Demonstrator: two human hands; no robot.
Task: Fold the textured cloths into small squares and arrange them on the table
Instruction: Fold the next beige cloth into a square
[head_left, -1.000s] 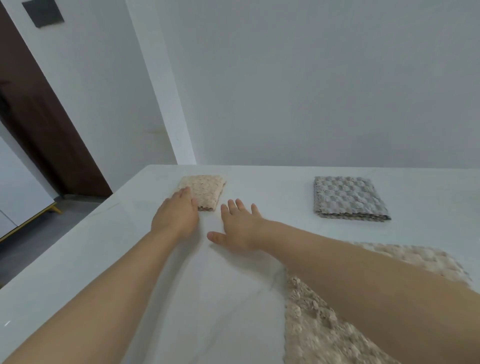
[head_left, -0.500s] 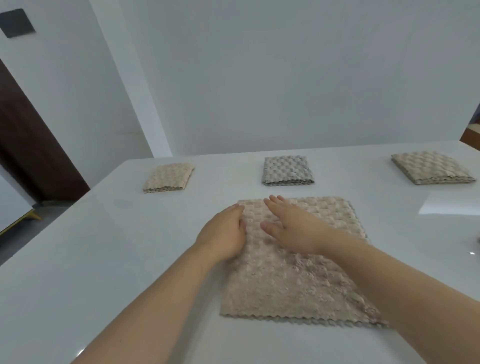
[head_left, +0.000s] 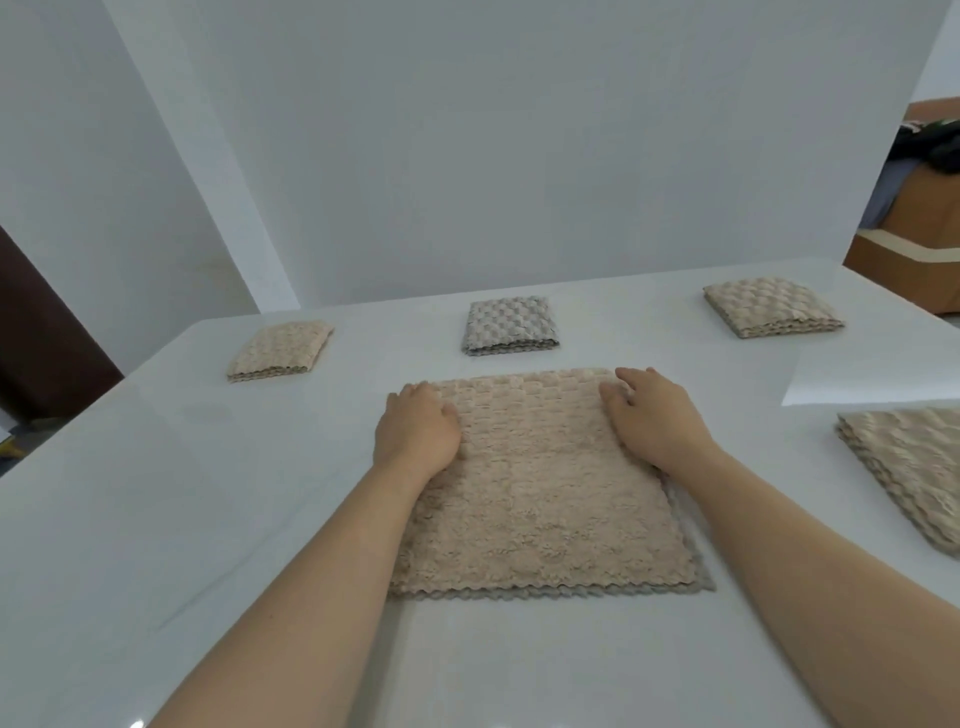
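At 11 o'clock on the flat beige cloth (head_left: 540, 499), left hand (head_left: 418, 434) sits on the far-left corner. Its fingers bend down over the edge and the tips are hidden. Grip: cannot tell whether it pinches the fabric or only presses. At 1 o'clock, right hand (head_left: 657, 421) rests on the far-right corner, fingers loosely spread and fairly straight, thumb on the pile. Grip spread, just lying on the fabric. Both bare forearms run in from 6 o'clock, one along each side of the cloth.

Flat beige cloth lies unfolded mid white desk (head_left: 182, 519), zigzag hem toward 6 o'clock. Grey cloth (head_left: 702, 579) lies under it, showing only a thin strip along the 3 and 6 o'clock edges.

Outward, three folded squares sit in a row on the desk's far side, well apart from one another:
- Pale beige square (head_left: 280, 349) at 10 o'clock.
- Grey square (head_left: 510, 325) at 12 o'clock, near the flat cloth's far edge, not touching.
- Tan square (head_left: 771, 306) at 2 o'clock.

Stack of beige cloths (head_left: 914, 467) at 3 o'clock is cut off by the frame edge and apart from the flat cloth. Bright patch (head_left: 872, 374) lies on the desk between tan square and stack.

Beyond the desk: white wall (head_left: 519, 156) at 12 o'clock, dark brown door (head_left: 36, 332) at 9 o'clock, orange-brown furniture (head_left: 914, 234) at 2 o'clock. Dark stuff on top of it is too blurred to name.
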